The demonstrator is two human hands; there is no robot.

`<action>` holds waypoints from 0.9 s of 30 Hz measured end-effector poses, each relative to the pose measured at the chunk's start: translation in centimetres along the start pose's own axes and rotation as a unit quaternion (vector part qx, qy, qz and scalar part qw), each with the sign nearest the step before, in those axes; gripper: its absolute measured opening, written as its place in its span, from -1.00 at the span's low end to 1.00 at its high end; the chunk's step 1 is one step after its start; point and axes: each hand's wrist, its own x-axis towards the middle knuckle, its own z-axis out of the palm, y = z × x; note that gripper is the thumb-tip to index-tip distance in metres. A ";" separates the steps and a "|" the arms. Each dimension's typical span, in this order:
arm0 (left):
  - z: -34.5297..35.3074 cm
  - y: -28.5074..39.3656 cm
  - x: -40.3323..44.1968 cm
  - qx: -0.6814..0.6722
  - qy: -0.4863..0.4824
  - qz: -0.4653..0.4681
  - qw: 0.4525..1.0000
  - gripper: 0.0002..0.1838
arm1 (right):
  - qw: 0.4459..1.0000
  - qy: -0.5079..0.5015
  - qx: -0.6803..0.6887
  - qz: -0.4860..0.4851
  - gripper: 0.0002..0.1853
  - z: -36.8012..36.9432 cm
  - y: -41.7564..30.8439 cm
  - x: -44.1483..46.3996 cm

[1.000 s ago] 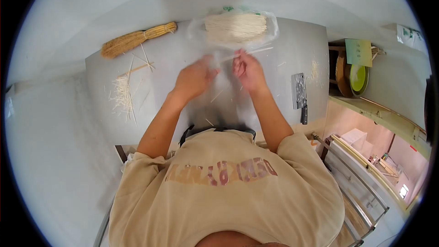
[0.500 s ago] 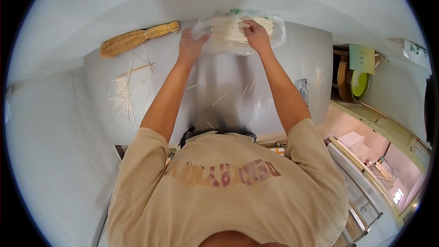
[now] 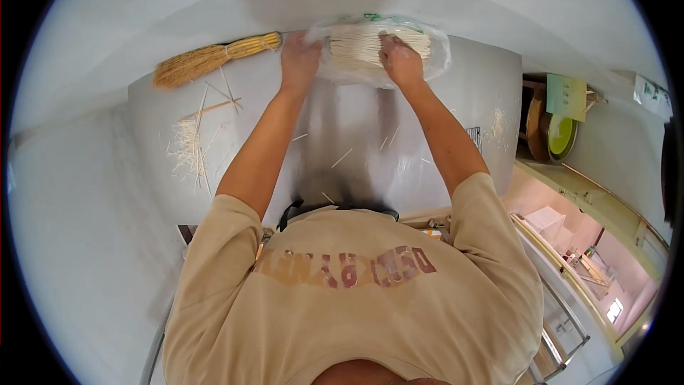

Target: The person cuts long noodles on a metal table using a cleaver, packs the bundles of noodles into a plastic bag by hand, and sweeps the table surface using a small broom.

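A clear plastic bag (image 3: pixel 440 64) with green print lies at the far edge of the metal table, holding a thick bundle of pale, thin strands that look like dried noodles (image 3: pixel 349 48). On top of the bundle, the fingers of my right hand (image 3: pixel 403 63) are curled closed against the strands. My left hand (image 3: pixel 300 63) is at the bag's left edge, its fingers smeared by motion, so I cannot make out whether it grips the plastic.
A straw hand broom (image 3: pixel 214 60) lies at the far left of the metal table (image 3: pixel 249 110). Broken strands (image 3: pixel 189 150) are heaped below it, and crumbs (image 3: pixel 499 125) are scattered at the right. A dark slotted piece (image 3: pixel 473 137) is partly behind my right forearm.
My left hand has turned inward, its thumb no longer standing out apart from the fingers. My right hand remains on the strands, and the view has shifted slightly.
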 end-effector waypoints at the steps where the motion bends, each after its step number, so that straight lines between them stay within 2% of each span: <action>1: 0.0 0.0 -0.1 0.001 -0.003 0.005 1.000 -0.63 | 0.999 0.032 -0.013 -0.011 -0.62 0.2 0.1 -0.1; 11: -0.2 -2.7 0.8 0.058 0.005 0.060 0.996 -0.64 | 1.000 -0.022 -0.016 -0.010 -0.79 -0.3 0.0 -0.5; 17: -0.5 -1.3 0.1 0.032 -0.018 0.018 0.999 -0.62 | 0.999 -0.034 -0.031 -0.013 -0.85 -0.3 0.4 -0.7; 20: -0.4 -2.6 0.5 0.042 -0.003 0.036 0.998 -0.56 | 0.995 -0.068 -0.060 -0.028 -0.84 -0.1 1.2 -0.8; 22: -0.5 -1.3 -0.1 0.023 -0.010 0.014 1.000 -0.60 | 0.984 -0.161 -0.076 -0.028 -0.83 -0.7 1.0 -0.8; 23: -0.5 -0.5 -0.4 0.004 -0.019 -0.008 1.000 -0.65 | 0.984 -0.161 -0.076 -0.028 -0.83 -1.0 0.7 -0.7; 25: -0.6 0.0 -0.5 0.006 -0.023 -0.008 1.000 -0.66 | 0.994 -0.084 -0.058 0.024 -0.76 -1.8 -0.4 -0.3; 27: -0.7 0.2 -0.6 0.009 -0.029 -0.010 1.000 -0.67 | 0.998 -0.062 -0.030 0.008 -0.70 -1.8 -0.3 0.0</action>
